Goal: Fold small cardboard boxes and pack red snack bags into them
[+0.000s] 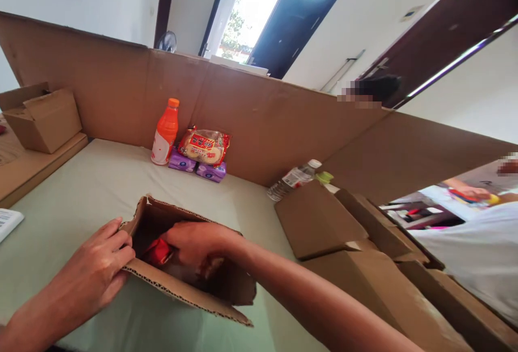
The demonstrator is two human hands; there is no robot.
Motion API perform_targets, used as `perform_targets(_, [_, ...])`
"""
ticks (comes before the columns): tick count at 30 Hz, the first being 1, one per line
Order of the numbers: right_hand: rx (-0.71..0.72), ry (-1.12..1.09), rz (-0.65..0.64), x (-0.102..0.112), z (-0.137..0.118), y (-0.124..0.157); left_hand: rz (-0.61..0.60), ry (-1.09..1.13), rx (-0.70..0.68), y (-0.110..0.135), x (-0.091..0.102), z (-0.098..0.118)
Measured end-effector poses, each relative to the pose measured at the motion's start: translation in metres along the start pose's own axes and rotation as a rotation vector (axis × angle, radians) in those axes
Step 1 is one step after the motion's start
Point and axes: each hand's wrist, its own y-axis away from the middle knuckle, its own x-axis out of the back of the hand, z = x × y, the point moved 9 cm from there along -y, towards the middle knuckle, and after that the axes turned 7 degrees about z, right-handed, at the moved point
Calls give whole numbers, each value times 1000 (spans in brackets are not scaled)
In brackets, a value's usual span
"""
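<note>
An open cardboard box (182, 286) stands on the pale green cloth in front of me. My left hand (101, 257) is closed over the box's left rim, fingers on the edge and thumb lower down outside. My right hand (192, 241) reaches down inside the box from the right. Its fingers are curled at a shiny red packet (159, 252), whose exact kind I cannot make out. The fingertips are partly hidden, and the forearm covers part of the box's right side.
Behind the box, an orange drink bottle (165, 133) stands beside a cracker bag (204, 147) resting on purple tissue packs (211, 172). A clear bottle (295, 178) leans near more cardboard boxes (324, 220) at right. A cardboard wall (259, 120) runs behind. Another person's white sleeve (469, 255) shows at right.
</note>
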Motion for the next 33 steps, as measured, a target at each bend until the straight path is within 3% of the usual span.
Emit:
perform_targets(4, [20, -22, -19, 2, 6, -14, 7, 30, -3, -2, 3, 2])
perform_targets(7, [-48, 36, 35, 2, 2, -10, 7, 53, 10, -4, 1, 1])
perform_targets(13, [-116, 281, 368, 16, -13, 19, 53, 38, 15, -3, 5, 1])
perform_targets(18, [-37, 226, 216, 3, -7, 34, 112, 31, 41, 3, 13, 5])
perform_targets(20, [19, 101, 343, 16, -7, 57, 174, 35, 96, 9, 17, 1])
perform_targets(23, [25, -86, 696, 34, 5, 116, 249, 74, 148, 16, 16, -6])
perform_targets(25, [-67, -115, 876, 25, 22, 154, 262, 103, 185, 18, 10, -12])
perform_targets(27, [-123, -123, 947, 2, 32, 173, 263, 111, 221, 19, 3, -17])
perform_targets(30, [-75, -167, 928, -36, 30, 171, 268, 119, 229, 18, -4, -19])
perform_targets(33, [13, -254, 919, -52, 25, 161, 243, 128, 238, 16, -8, -22])
